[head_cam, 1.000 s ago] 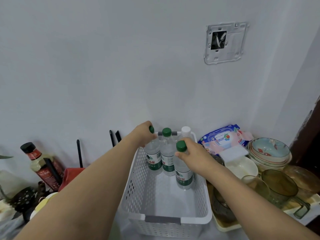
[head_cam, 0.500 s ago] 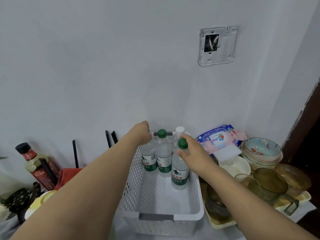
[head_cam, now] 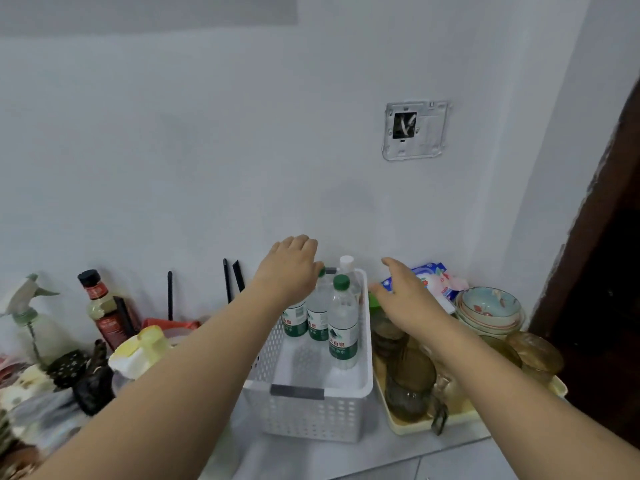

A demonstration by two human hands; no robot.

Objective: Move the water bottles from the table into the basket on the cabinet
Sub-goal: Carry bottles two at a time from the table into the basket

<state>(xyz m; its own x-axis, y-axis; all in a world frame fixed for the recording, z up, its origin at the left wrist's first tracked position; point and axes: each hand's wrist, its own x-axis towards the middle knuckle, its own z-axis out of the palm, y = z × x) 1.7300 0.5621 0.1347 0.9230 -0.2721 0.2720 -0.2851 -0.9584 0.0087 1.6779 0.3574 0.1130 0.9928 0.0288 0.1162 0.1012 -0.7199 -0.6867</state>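
Observation:
A white perforated basket (head_cam: 311,420) stands on the cabinet top and holds several upright water bottles. The nearest one, a green-capped bottle (head_cam: 343,327), stands free by the right wall. Behind it are a white-capped bottle (head_cam: 346,264) and a second green-capped bottle (head_cam: 318,320). My left hand (head_cam: 291,271) curls over the top of the leftmost bottle (head_cam: 295,322), hiding its cap and neck. My right hand (head_cam: 405,299) hovers outside the basket's right wall, fingers spread and holding nothing.
A cream tray (head_cam: 415,426) of amber glassware sits right of the basket, with stacked bowls (head_cam: 490,310) and a wipes pack (head_cam: 433,282) behind it. On the left are a sauce bottle (head_cam: 100,306), a spray bottle (head_cam: 31,317) and clutter. A dark door frame (head_cam: 602,271) is at far right.
My right hand let go of the front green-capped bottle and moved right, out of the basket. My left hand stayed over the leftmost bottle. The camera tilted up a little.

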